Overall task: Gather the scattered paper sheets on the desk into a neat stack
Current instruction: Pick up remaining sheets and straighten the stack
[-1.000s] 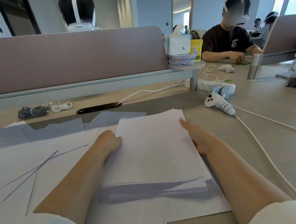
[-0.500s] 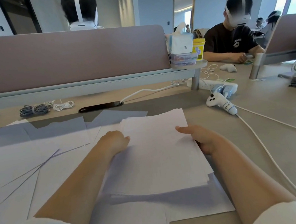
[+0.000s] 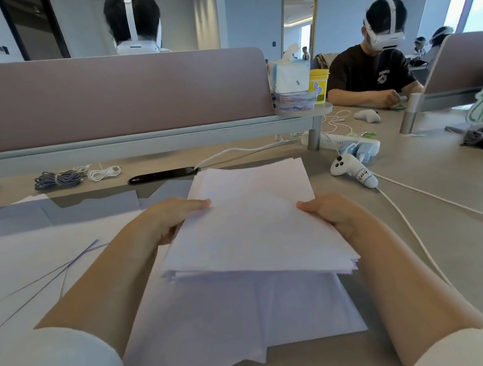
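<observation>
A stack of white paper sheets [image 3: 251, 221] is held above the desk, its near edge raised and a little uneven. My left hand [image 3: 168, 218] grips the stack's left edge, thumb on top. On the right edge my right hand [image 3: 330, 212] holds it the same way. Under the stack lie a few loose sheets [image 3: 237, 324], overlapping and skewed. More scattered sheets [image 3: 23, 257] cover the desk to the left, some in shadow near the divider.
A white controller [image 3: 354, 171] with a cable lies right of the stack, beside a power strip [image 3: 342, 142]. A black phone [image 3: 161, 175] and coiled cables [image 3: 57, 179] sit by the mauve divider [image 3: 106, 96]. A person in a headset sits at the far right.
Both hands have lifted the stack off the loose sheets and now grip its side edges; earlier they rested at its sides while it lay low on the desk.
</observation>
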`<state>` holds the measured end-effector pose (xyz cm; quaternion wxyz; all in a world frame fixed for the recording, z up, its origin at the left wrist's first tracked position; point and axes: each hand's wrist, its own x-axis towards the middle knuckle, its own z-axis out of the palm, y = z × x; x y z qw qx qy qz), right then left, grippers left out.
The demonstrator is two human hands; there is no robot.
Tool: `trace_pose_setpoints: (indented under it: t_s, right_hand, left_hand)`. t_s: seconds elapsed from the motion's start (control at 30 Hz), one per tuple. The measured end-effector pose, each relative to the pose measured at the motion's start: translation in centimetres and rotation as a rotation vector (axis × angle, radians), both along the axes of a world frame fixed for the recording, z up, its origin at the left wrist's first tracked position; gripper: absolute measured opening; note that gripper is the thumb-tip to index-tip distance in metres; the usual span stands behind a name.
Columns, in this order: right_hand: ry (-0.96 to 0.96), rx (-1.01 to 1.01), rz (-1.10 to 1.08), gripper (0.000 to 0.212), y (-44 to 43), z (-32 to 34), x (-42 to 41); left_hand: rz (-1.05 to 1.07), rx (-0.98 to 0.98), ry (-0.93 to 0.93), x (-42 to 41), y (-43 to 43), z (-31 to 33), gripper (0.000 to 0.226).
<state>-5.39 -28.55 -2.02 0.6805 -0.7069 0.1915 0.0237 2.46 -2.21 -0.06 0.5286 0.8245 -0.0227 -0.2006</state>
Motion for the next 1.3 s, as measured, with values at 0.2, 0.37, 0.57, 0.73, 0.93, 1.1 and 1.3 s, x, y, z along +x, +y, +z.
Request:
trace_pose_setpoints:
  t_s: [0.2,0.37,0.57,0.73,0.93,1.1,1.3]
  right_hand:
    - [0.105,-0.092,0.046,0.009,0.9,-0.6,-2.2]
    - [0.103,-0.319,0.015,0.040,1.9,-0.8,-2.2]
    - [0.100,-0.189,-0.048,0.021,1.6,-0.6,-2.2]
    - [0.073,-0.052,-0.050,0.007,1.3,-0.7,-2.4]
    - [0.093,0.067,-0.051,0.034,0.8,-1.5,-2.4]
    - [0.093,0.156,0.044,0.013,0.9,-1.6,-3.2]
    - [-0.286,0.480,-0.030,0.032,1.4,2.5,-4.6]
  left_hand:
    - [-0.092,0.142,0.025,-2.1,-0.1,-0.6,0.035]
    - [-0.011,0.213,-0.018,-2.8,-0.8,-2.6,0.030]
    - [-0.005,0.397,-0.134,-3.0,-0.8,-3.6,0.038]
    - [0.010,0.366,-0.148,-3.0,-0.6,-4.3,0.038]
    - [0.017,0.326,-0.154,-2.8,-0.5,-4.8,0.039]
    - [0.002,0.369,-0.192,-2.5,-0.6,-5.0,0.034]
    - [-0.016,0.507,-0.194,-2.3,-1.0,-4.5,0.069]
